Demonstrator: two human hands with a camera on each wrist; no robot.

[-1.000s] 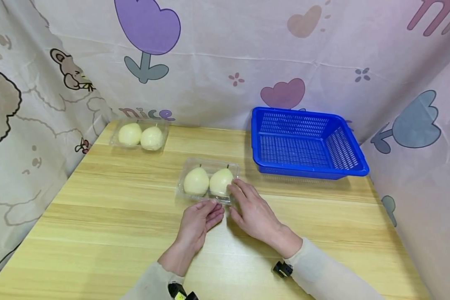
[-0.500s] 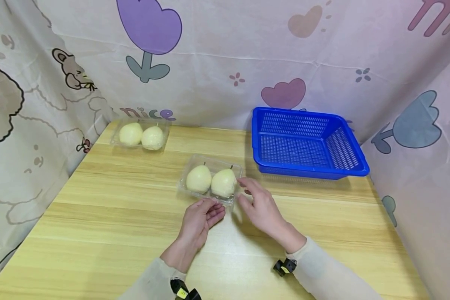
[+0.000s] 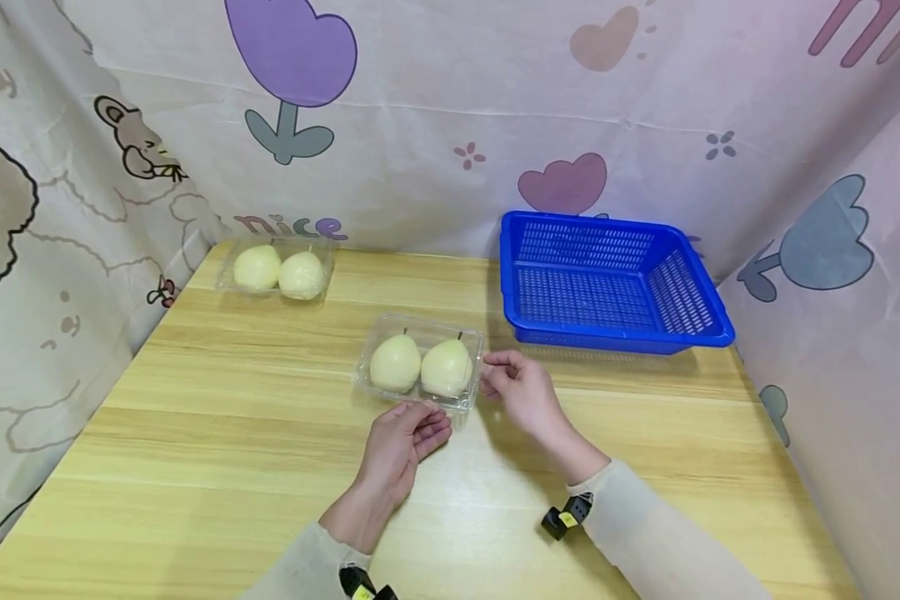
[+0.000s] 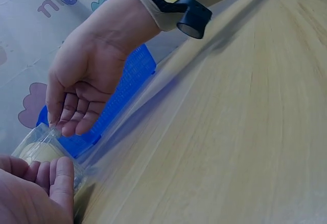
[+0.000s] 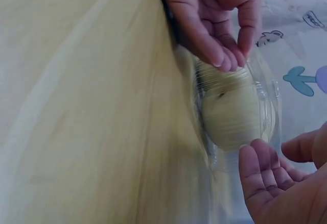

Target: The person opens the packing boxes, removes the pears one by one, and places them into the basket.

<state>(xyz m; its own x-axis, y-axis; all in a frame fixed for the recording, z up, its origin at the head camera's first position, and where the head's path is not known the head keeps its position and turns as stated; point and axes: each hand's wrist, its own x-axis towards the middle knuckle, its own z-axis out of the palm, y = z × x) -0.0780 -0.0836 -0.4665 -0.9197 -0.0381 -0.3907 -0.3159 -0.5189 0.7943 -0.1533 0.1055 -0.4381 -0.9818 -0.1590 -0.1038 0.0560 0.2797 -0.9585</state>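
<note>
A clear plastic clamshell box (image 3: 363, 371) lies in the middle of the table, with two pale yellow pears (image 3: 395, 364) side by side in it, stems toward the back. At the front edge my left hand (image 3: 397, 446) pinches the box's rim between thumb and fingertips, the other fingers curled below. My right hand (image 3: 527, 392) is at the right-hand edge, thumb and forefinger close together on the rim. In the left wrist view, the right hand (image 4: 84, 83) meets the clear rim above a pear. The right wrist view shows the left hand (image 5: 217, 20) at the lid.
A blue plastic basket (image 3: 615, 337) stands at the back right, close behind the right hand. At the back left is a second clear box (image 3: 332, 262) with two pears (image 3: 302, 275). Printed cloth (image 3: 420, 100) hangs around the wooden table (image 3: 217, 433).
My right hand has moved from the front right corner round to the box's right edge, thumb and forefinger drawing together. The box has turned slightly. The left hand stays at the front edge.
</note>
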